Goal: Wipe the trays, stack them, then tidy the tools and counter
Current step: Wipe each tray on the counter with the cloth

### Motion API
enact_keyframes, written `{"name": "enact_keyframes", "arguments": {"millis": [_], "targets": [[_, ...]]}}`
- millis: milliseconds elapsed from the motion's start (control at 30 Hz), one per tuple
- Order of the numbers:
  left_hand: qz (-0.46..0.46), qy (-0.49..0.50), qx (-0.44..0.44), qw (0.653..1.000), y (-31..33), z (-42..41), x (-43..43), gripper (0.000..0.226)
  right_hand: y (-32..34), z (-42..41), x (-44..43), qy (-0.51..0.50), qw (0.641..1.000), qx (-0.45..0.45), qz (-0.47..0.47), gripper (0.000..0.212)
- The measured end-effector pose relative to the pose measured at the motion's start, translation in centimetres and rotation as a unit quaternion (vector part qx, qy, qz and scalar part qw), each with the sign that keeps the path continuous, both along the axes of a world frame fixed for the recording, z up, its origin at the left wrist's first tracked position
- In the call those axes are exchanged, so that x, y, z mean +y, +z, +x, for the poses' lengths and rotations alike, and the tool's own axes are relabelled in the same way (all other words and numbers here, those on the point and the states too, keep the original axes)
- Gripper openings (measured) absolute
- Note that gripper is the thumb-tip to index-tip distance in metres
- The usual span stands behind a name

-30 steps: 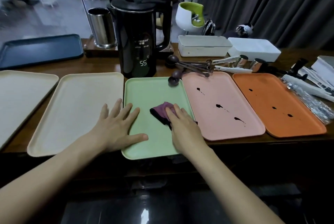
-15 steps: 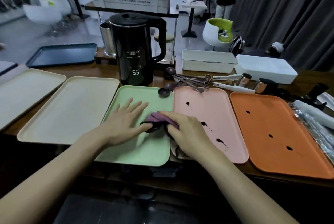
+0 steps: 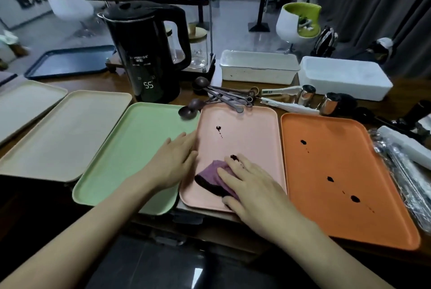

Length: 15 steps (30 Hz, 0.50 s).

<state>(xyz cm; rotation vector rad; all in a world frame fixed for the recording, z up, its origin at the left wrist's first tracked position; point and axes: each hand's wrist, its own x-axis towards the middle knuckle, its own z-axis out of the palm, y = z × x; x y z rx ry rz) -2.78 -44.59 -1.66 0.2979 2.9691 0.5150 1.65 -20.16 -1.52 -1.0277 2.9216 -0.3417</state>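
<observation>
Several trays lie side by side on the wooden counter: two cream trays (image 3: pixel 70 130) at the left, a green tray (image 3: pixel 130 148), a pink tray (image 3: pixel 251 134) with dark spots, and an orange tray (image 3: pixel 331 172) with dark spots. My right hand (image 3: pixel 251 190) presses a purple cloth (image 3: pixel 217 176) flat on the pink tray's near part, just below one dark spot. My left hand (image 3: pixel 175 162) lies flat with fingers apart on the green tray's right edge, touching the pink tray's left rim. Dark measuring spoons (image 3: pixel 219 99) lie across the trays' far edges.
A black kettle (image 3: pixel 147 55) reading 55 stands behind the green tray. Two white boxes (image 3: pixel 258 67) sit at the back right, with metal cups (image 3: pixel 307 95) and wrapped tools (image 3: pixel 401 153) at the right. A dark blue tray (image 3: pixel 70 62) lies back left.
My right hand has carried the cloth from the green tray onto the pink tray. My left hand has slid right to the green tray's right edge.
</observation>
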Motion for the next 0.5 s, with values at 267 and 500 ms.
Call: {"name": "enact_keyframes", "arguments": {"millis": [267,500], "targets": [[-0.102,0.011,0.084,0.991,-2.8,-0.4,0.4,0.057,-4.3,-2.5,-1.5,-0.001,0.995,0.096,-0.002,0.060],[-0.093,0.022,0.067,0.993,-2.7,0.0,0.4,0.068,-2.7,-9.2,-4.8,-0.040,0.999,0.029,-0.014,0.052]]}}
